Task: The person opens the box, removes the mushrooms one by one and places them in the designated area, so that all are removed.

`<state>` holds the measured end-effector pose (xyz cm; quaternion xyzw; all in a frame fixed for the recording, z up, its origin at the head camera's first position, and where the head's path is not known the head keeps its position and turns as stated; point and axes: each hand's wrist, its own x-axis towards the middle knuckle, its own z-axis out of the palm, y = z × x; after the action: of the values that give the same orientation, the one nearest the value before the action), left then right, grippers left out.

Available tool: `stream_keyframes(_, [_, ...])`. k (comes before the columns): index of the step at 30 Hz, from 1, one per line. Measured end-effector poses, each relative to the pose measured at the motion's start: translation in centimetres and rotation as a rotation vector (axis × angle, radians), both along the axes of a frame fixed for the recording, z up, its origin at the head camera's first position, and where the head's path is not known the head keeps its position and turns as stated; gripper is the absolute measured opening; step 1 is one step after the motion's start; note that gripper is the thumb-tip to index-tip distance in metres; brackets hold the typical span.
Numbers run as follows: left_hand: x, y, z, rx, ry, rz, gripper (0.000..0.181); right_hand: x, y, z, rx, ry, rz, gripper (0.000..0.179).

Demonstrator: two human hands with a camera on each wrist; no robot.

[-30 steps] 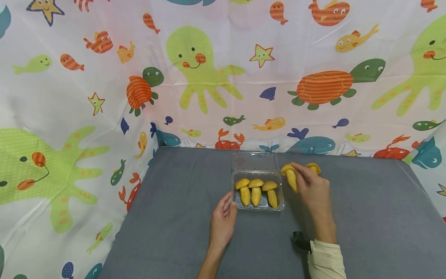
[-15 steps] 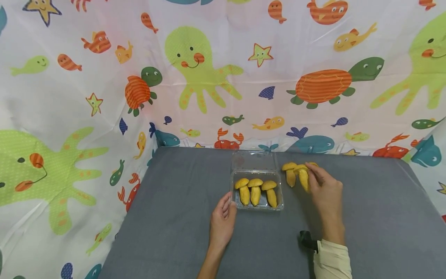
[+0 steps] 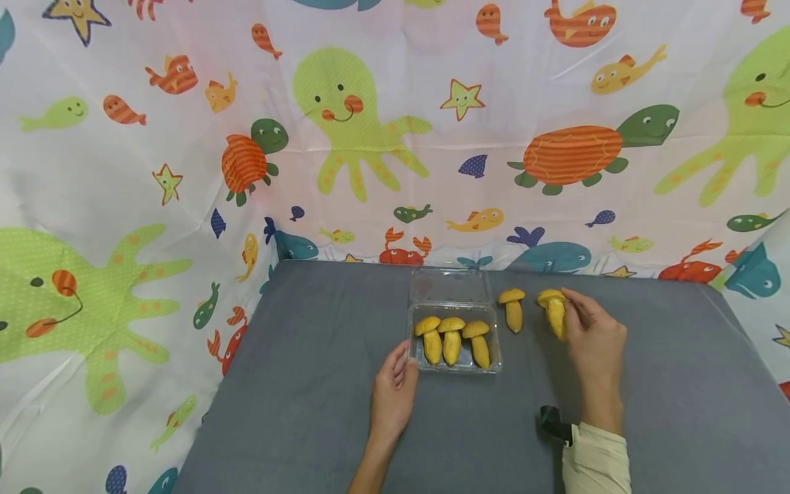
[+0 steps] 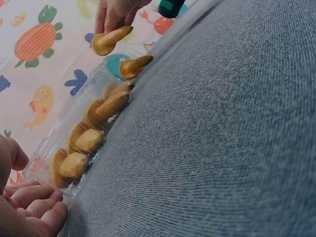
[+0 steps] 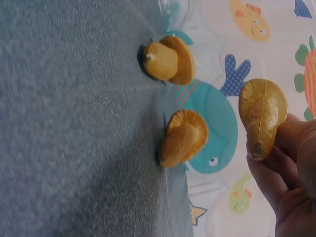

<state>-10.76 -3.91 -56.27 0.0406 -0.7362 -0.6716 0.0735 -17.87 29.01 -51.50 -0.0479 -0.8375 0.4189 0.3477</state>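
A clear plastic clamshell box point(image 3: 455, 370) lies open on the table with three yellow mushrooms in it, standing side by side. My left hand point(image 3: 395, 394) holds the box at its near left corner, thumb and fingers about the edge. My right hand point(image 3: 595, 343) pinches a yellow mushroom point(image 3: 555, 315) between thumb and fingers, raised above the table right of the box. A loose mushroom point(image 3: 512, 310) lies just right of the box. Another mushroom point(image 5: 183, 138) on the table shows in the right wrist view; the held one and my hand hide it in the head view.
Grey cloth covers the table point(image 3: 296, 384). The box's lid point(image 3: 450, 285) is folded back toward the rear. Behind and on the left hangs a curtain point(image 3: 395, 165) with sea animals. A dark strapped device point(image 3: 555, 422) sits at my right wrist.
My right hand has moved to the right with the mushroom, from above the loose one beside the box to above the farther one. The left hand and box stay put.
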Motion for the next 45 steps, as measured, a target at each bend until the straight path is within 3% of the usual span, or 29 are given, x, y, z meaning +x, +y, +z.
stream_keyframes(24, [0.3,-0.1,0.0,-0.007,-0.021,0.001,0.043,0.3,3.0,0.4,0.037,-0.039,-0.138,0.025])
stream_keyframes(31, [0.3,-0.1,0.1,-0.007,-0.021,0.001,0.042,0.0,4.3,0.1,0.084,-0.14,-0.207,0.026])
stream_keyframes(35, [0.4,-0.1,0.1,-0.021,-0.018,0.001,0.042,-0.1,4.6,0.0,0.113,-0.204,-0.208,0.027])
stream_keyframes(41, [0.4,0.0,0.2,-0.017,-0.026,-0.008,0.043,-0.9,5.5,-0.3,0.155,-0.181,-0.196,0.025])
stream_keyframes(45, [0.3,0.0,0.2,-0.013,-0.029,-0.008,0.043,-1.3,5.9,-0.3,0.157,-0.214,-0.184,0.027])
